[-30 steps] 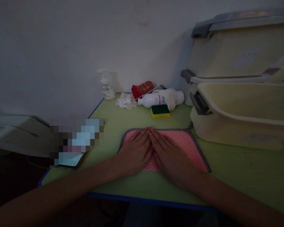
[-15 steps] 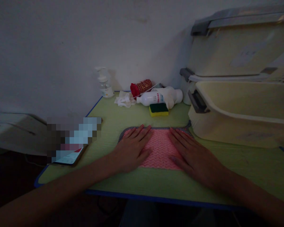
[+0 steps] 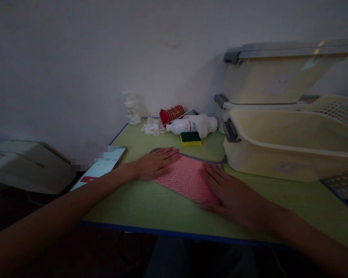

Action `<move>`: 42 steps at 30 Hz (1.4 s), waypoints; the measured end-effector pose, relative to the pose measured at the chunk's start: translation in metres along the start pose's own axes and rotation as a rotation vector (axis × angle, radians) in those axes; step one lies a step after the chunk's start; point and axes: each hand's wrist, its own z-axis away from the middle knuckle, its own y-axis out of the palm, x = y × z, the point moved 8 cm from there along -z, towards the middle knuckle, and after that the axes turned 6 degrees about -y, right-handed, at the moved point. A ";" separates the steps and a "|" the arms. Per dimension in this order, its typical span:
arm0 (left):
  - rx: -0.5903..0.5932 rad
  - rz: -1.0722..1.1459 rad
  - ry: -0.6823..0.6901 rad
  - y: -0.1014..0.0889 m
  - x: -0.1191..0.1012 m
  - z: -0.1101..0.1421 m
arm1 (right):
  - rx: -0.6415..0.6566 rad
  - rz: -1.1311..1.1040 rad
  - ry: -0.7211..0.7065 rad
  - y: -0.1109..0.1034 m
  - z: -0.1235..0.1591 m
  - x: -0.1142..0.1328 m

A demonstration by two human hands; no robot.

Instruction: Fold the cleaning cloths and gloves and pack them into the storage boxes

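A pink textured cloth [image 3: 185, 175] with a dark checked edging lies on the green table, turned at a slant. Flat on its left part rests my left hand [image 3: 155, 164], fingers stretched out toward the far edge. My right hand [image 3: 232, 195] lies on the cloth's right part, its fingers extended and pointing up and left. Neither hand grips anything; both press the cloth from above. Just beyond the cloth sits a yellow and green sponge [image 3: 190, 139].
Behind the sponge are a white bottle [image 3: 179, 126] on its side, a red patterned roll [image 3: 171, 114], crumpled white material [image 3: 153, 126] and a pump bottle [image 3: 132, 110]. Cream bins [image 3: 278, 162] stand at right. A phone [image 3: 101, 168] lies by my left forearm.
The cloth has turned clockwise, its left side farther away and its right side nearer. My left hand has moved away from me and left; the view has shifted slightly.
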 end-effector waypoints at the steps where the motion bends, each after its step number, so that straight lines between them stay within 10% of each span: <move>1: 0.010 -0.010 0.029 0.000 0.006 -0.002 | 0.009 -0.008 -0.006 -0.002 -0.001 0.004; 9: 0.089 -0.132 -0.054 -0.013 0.060 -0.003 | 0.059 -0.106 -0.127 -0.020 -0.019 0.022; 15: -0.075 -0.090 -0.286 -0.031 0.027 -0.001 | -0.048 -0.104 -0.031 -0.018 -0.029 -0.011; 20: -0.099 0.056 -0.495 -0.006 0.006 -0.003 | -0.086 -0.208 -0.001 -0.012 -0.026 -0.018; 29: -0.088 0.017 -0.227 -0.011 0.028 -0.020 | -0.070 -0.550 -0.156 -0.016 -0.036 -0.013; 34: -0.458 0.224 -0.214 -0.055 -0.017 -0.011 | -0.107 -0.791 -0.086 -0.003 -0.036 -0.032; 42: -0.248 0.489 -0.143 -0.029 -0.082 -0.010 | -0.078 -0.821 -0.120 -0.009 -0.029 -0.034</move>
